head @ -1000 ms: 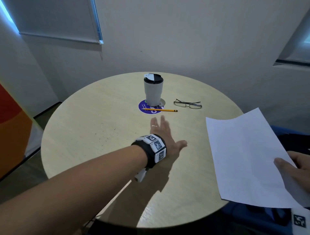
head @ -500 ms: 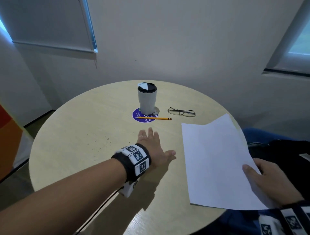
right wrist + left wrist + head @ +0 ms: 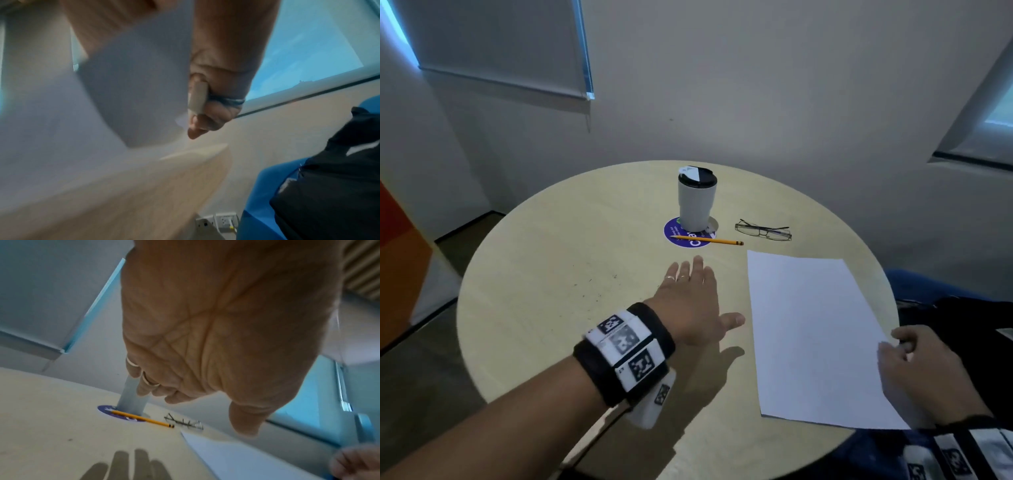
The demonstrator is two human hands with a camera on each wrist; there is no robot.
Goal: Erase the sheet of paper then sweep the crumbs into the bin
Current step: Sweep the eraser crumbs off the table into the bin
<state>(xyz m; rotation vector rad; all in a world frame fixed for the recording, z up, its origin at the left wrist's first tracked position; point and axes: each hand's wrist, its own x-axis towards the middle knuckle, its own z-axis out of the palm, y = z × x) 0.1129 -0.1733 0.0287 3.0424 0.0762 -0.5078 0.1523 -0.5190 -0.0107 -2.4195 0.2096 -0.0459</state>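
Observation:
A white sheet of paper point(image 3: 815, 335) lies on the right part of the round wooden table point(image 3: 544, 329). My right hand point(image 3: 924, 373) pinches its near right corner. In the right wrist view the paper point(image 3: 133, 78) bends under the thumb, and a pale beige block point(image 3: 198, 95), perhaps an eraser, sits in the curled fingers. My left hand point(image 3: 688, 298) hovers flat and open just above the table's middle, left of the sheet; its palm point(image 3: 205, 337) holds nothing. Dark crumbs point(image 3: 592, 284) dot the table further left. No bin is in view.
A lidded grey cup point(image 3: 697, 202) stands on a purple round sticker point(image 3: 681, 236) at the back, with a yellow pencil point(image 3: 709, 240) and folded glasses point(image 3: 763, 231) beside it. A blue chair with a black bag point(image 3: 969, 311) stands right of the table.
The sheet, held up off the table's right edge before, has come left and down onto the table in my right hand. My left hand stays open over the middle.

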